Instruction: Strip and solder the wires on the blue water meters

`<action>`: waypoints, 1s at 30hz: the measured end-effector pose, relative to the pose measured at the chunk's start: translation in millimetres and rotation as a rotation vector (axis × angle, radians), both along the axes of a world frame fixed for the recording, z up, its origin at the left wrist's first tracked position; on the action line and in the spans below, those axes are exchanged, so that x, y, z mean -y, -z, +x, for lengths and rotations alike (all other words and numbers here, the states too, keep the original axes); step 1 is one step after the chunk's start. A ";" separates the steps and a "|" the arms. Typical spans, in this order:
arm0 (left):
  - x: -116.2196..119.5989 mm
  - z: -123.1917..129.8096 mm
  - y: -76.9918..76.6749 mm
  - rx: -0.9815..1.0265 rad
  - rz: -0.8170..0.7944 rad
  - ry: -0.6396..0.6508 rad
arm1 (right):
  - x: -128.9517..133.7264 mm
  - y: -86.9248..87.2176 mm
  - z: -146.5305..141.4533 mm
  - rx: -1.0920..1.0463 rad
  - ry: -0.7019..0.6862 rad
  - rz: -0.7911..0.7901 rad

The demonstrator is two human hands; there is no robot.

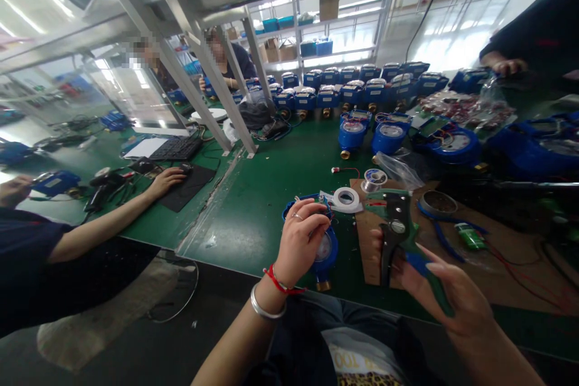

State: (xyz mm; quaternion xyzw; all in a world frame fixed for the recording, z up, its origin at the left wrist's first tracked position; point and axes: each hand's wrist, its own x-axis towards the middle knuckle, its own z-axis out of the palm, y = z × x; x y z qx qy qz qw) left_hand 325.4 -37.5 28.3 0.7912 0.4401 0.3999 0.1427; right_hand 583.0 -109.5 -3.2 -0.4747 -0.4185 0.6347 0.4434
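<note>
My right hand (456, 295) is wrapped round the handles of a green and black wire stripper (398, 226), its head pointing away from me. My left hand (301, 238) is over a blue water meter (329, 253) at the table's near edge. Its thumb and fingers are closed together above the meter's upper part; what they pinch is hidden. The meter's round dial shows partly beside the hand, and its brass fitting points toward me. Just beyond the fingers lies a roll of white tape (346, 199).
Behind the tape stand a solder wire spool (374, 180) and wired blue meters (351, 132). Cardboard (368, 259) on the right bears a tape ring (438, 202) and a green cylinder (469, 235). A co-worker's hand (169, 182) rests on a mouse at left. Metal posts (226, 84) rise from the table.
</note>
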 end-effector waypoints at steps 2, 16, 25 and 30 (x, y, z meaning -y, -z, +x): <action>0.2 -0.3 0.2 -0.003 0.002 0.001 | 4.5 -5.2 -13.8 -0.242 -0.116 -0.081; -0.6 -2.0 1.7 -0.020 0.010 0.016 | -14.0 -14.0 -43.5 -0.493 -0.347 -0.305; 0.5 -2.3 0.7 -0.030 0.007 0.014 | -10.5 -30.6 -46.3 -0.398 -0.327 -0.312; 0.1 -1.6 0.2 -0.042 0.004 0.003 | -7.3 -35.7 -48.5 -0.370 -0.291 -0.276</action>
